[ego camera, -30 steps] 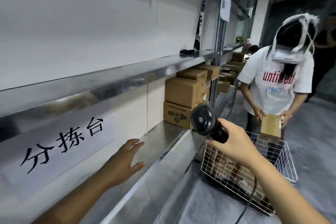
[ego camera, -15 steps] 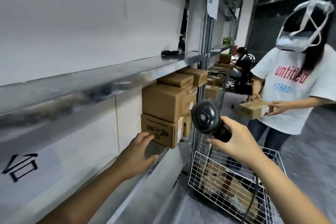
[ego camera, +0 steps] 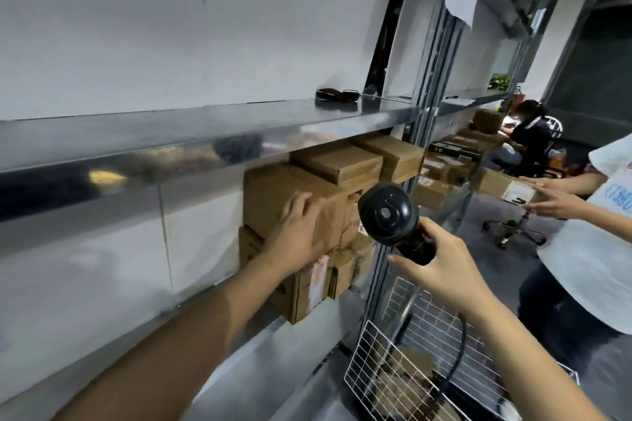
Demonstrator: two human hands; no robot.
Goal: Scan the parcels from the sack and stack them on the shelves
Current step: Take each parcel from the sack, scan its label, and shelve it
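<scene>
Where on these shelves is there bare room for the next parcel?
Lower shelf: bare left of the box stack, along the back panel. Upper shelf: bare left of the small dark object. Crowded: from the stack, which the left hand touches, right to the upright post.

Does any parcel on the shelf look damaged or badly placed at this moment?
Yes. The large box that the left hand touches is creased and wrinkled along its right edge. The lower boxes beneath it look dented, with one corner seemingly at the front edge of the lower shelf. The right hand grips the scanner. Nothing else stands out.
</scene>
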